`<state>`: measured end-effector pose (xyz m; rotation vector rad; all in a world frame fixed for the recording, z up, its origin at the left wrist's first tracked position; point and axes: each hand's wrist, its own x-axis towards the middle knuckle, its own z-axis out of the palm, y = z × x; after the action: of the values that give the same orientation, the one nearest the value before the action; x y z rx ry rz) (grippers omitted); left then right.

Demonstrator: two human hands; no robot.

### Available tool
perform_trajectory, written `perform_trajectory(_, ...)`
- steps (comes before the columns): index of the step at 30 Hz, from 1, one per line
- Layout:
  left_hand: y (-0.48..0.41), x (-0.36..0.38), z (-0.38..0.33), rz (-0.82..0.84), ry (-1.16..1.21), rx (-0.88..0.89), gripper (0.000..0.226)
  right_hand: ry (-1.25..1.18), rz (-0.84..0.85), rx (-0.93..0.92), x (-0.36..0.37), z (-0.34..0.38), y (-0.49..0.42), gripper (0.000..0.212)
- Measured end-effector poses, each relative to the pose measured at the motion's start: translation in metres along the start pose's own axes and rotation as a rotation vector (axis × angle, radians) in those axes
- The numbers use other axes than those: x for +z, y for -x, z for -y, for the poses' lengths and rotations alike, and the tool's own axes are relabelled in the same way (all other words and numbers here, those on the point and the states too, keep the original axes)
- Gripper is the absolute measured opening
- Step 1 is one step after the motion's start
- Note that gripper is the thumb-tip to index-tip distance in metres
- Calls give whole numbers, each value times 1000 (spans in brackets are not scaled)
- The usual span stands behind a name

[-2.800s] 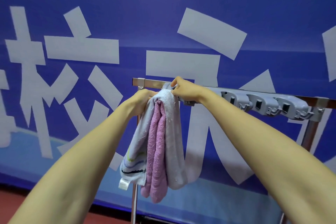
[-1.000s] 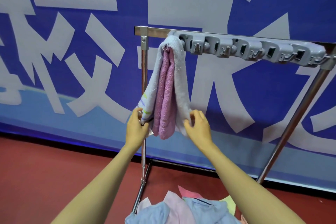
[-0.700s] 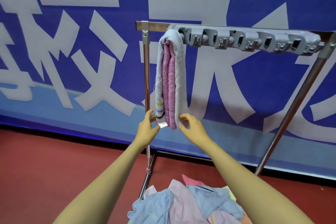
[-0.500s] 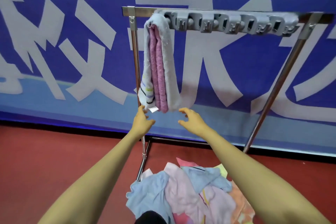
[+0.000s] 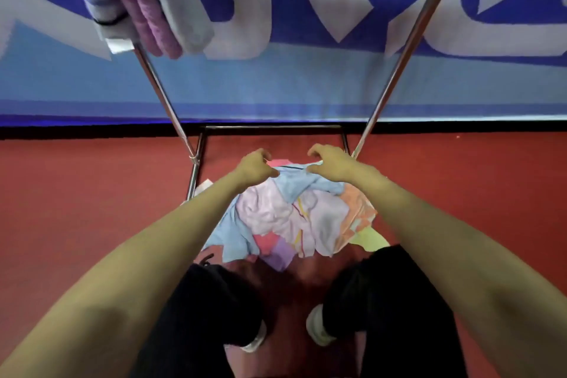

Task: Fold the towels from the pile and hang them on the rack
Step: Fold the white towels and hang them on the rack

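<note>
Light-blue cloth lies directly beneath both sets of fingers: a light-blue towel (image 5: 296, 182) is seen at the far top of the pile (image 5: 285, 218), which is heaped on the red floor (image 5: 76, 209). The left hand (image 5: 254, 167) is held over the towel's far left edge, its fingers (image 5: 264, 154) curled inward with the thumb down against the cloth. Whether the cloth is actually pinched cannot be told. The right hand (image 5: 334, 163) is placed just beside it, over the towel's far right edge. Its fingers (image 5: 316, 150) are arched wide of the thumb in a loose claw, and nothing is gripped by them.

Nearer than the fingers, pink, lilac, orange and pale yellow towels are tumbled together in the pile. Just beyond the fingers, the low cross bar of the rack (image 5: 273, 126) is seen close to the floor, and its two metal legs rise away to either side of the hands. Well above and to the left of the left fingers, the hung towels (image 5: 144, 0) are draped: a striped white one, a pink one and a grey one, folded together. A blue and white banner (image 5: 276, 80) is stretched behind the rack. Below the forearms, black trousers (image 5: 214, 316) and white shoes (image 5: 319, 331) are seen.
</note>
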<state>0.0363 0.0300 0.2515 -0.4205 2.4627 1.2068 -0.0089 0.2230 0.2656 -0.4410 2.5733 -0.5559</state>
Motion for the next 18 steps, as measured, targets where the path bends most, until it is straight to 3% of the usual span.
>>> perform_trajectory(10, -108, 96, 108, 130, -135, -246, 50, 8, 226, 227, 130, -132, -89, 45)
perform_trajectory(14, -144, 114, 127, 140, -154, -245, 49, 72, 188, 198, 163, -143, -130, 43)
perform_trajectory(18, -169, 138, 138, 131, -157, -187, 46, 149, 77, 119, 188, -143, -163, 57)
